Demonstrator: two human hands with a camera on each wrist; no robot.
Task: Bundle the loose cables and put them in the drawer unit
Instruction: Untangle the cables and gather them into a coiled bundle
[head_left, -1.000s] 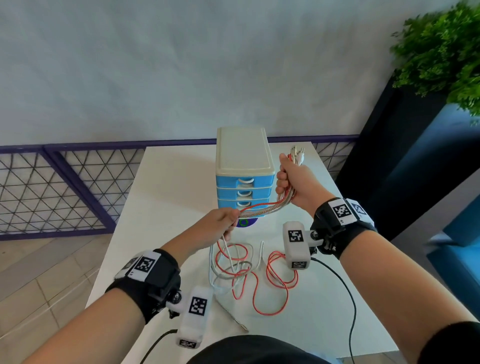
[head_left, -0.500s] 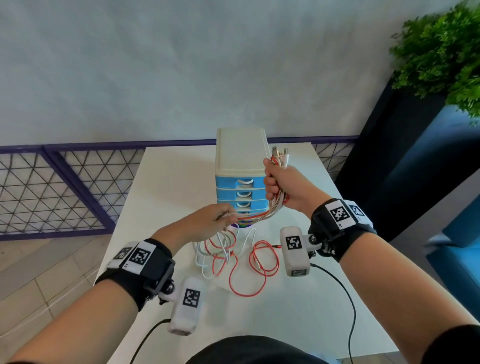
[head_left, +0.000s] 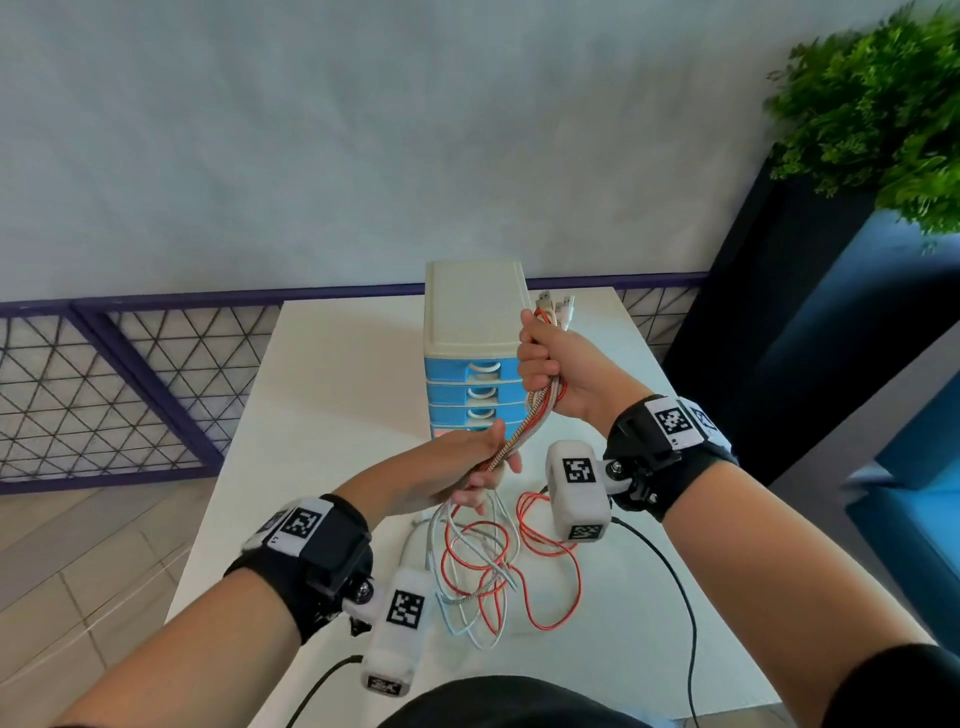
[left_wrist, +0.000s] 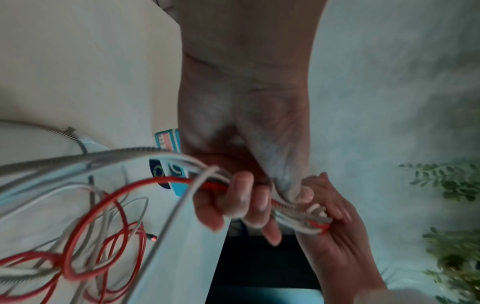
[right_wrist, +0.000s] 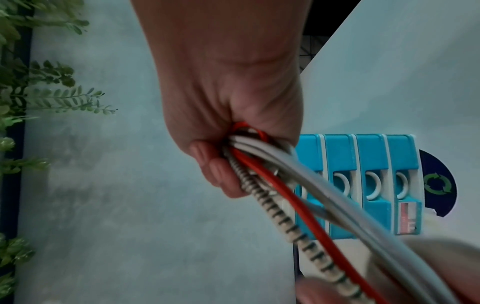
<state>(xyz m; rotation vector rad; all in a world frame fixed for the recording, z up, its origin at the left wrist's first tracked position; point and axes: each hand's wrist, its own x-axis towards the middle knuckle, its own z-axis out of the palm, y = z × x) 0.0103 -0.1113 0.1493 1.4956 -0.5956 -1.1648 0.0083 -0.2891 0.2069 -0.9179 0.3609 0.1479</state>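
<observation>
Drawer unit (head_left: 475, 332) stands at far middle of tabletop (head_left: 332, 395), back near far edge; bare surface left of unit, narrower strip right of it. Four blue drawers, all shut. Cables (head_left: 540, 415) held in air just in front of unit: right hand (head_left: 563, 371) fingers wrapped round gathered bundle, plugs sticking out above fist; left hand (head_left: 467, 467) fingers curled round same bundle lower. Loose loops, red and white, lie on tabletop in front of unit; count unclear.

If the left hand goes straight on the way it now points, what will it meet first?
Probably the right hand, which grips the same cables just ahead of the left hand. The drawer unit stands close behind; depth is unclear.
</observation>
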